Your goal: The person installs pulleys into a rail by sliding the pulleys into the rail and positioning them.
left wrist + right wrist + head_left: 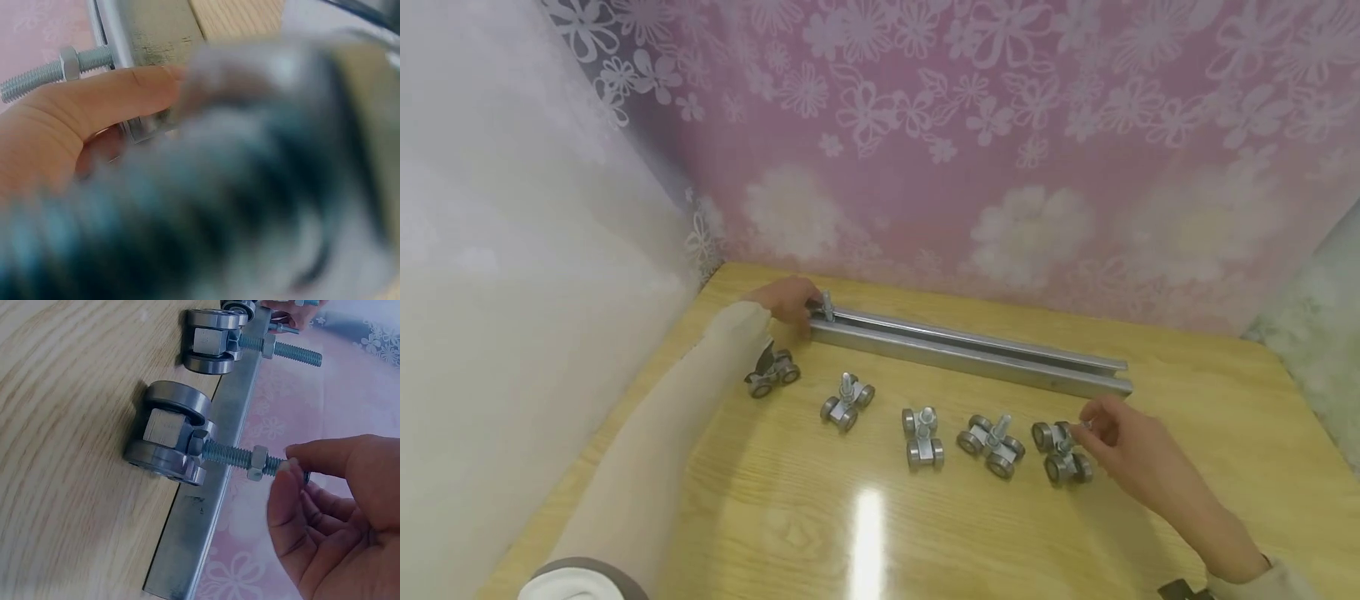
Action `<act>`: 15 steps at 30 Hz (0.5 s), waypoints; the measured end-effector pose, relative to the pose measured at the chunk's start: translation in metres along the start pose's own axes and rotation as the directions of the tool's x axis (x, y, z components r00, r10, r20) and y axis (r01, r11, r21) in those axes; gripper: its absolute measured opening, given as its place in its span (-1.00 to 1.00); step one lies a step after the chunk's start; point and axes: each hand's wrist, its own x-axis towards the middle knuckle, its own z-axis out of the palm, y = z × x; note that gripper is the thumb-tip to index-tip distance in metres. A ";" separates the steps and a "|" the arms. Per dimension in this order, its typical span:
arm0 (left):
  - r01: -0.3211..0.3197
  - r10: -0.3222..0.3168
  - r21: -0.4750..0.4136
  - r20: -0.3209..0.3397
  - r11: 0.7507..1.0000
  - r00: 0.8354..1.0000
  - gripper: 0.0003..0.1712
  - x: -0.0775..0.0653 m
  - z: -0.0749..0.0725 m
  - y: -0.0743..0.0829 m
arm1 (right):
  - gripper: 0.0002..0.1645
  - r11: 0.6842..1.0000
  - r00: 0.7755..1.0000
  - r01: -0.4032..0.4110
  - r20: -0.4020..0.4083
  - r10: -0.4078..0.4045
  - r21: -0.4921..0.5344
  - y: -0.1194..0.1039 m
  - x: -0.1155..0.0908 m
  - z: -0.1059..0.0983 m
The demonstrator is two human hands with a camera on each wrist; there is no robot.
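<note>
A silver metal channel rail (955,354) lies across the wooden table. At its left end my left hand (786,300) grips the rail, fingers curled round the end. Right beside those fingers, a threaded bolt with a nut (72,64) sticks up out of the channel; whatever carries it inside is hidden. With thumb and fingertips, my right hand (1131,442) pinches the bolt tip of the rightmost four-wheeled roller trolley (169,434). That trolley's wheels rest on the table in front of the rail's right end.
More roller trolleys (922,437) stand in a row before the rail, bolts up. The leftmost trolley (772,372) is partly covered by my left wrist; a blurred threaded bolt (162,206) fills the left wrist view's foreground. A pink flowered curtain (925,167) hangs behind the table (790,500).
</note>
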 end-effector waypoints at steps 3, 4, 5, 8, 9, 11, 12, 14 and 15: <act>-0.002 0.002 -0.001 0.007 1.000 1.000 -0.37 0.000 -0.001 0.000 | -0.70 1.000 1.000 -0.012 0.006 0.012 0.028 0.000 0.000 0.000; -0.002 0.002 -0.003 0.008 1.000 1.000 -0.37 0.001 0.000 0.000 | -0.68 0.999 1.000 -0.023 0.014 0.022 0.042 0.000 0.000 0.000; -0.007 0.007 -0.005 0.010 1.000 1.000 -0.38 0.001 0.000 0.000 | -0.69 0.998 0.999 -0.030 0.020 0.029 0.050 0.001 0.000 0.000; -0.017 0.017 -0.011 0.012 1.000 1.000 -0.40 -0.001 0.000 0.001 | -0.69 0.997 0.998 -0.050 0.038 0.048 0.062 0.001 0.001 -0.002; -0.022 0.022 -0.016 0.010 1.000 1.000 -0.41 -0.001 0.000 0.002 | -0.68 0.996 0.997 -0.059 0.045 0.056 0.064 0.001 0.001 -0.003; -0.032 0.032 -0.013 0.008 0.999 0.999 -0.43 -0.003 -0.001 0.002 | -0.66 0.995 0.995 -0.074 0.069 0.069 0.073 0.001 0.000 -0.004; -0.031 0.031 -0.012 0.007 0.999 0.999 -0.43 -0.003 -0.001 0.003 | -0.64 0.994 0.994 -0.080 0.079 0.074 0.076 0.001 0.000 -0.005; -0.027 0.028 -0.009 0.005 1.000 1.000 -0.42 -0.004 -0.001 0.003 | -0.62 0.993 0.992 -0.088 0.095 0.080 0.084 0.001 0.000 -0.006; -0.026 0.026 -0.006 0.004 1.000 1.000 -0.41 -0.004 -0.001 0.003 | -0.62 0.991 0.991 -0.097 0.101 0.088 0.087 0.001 0.001 -0.006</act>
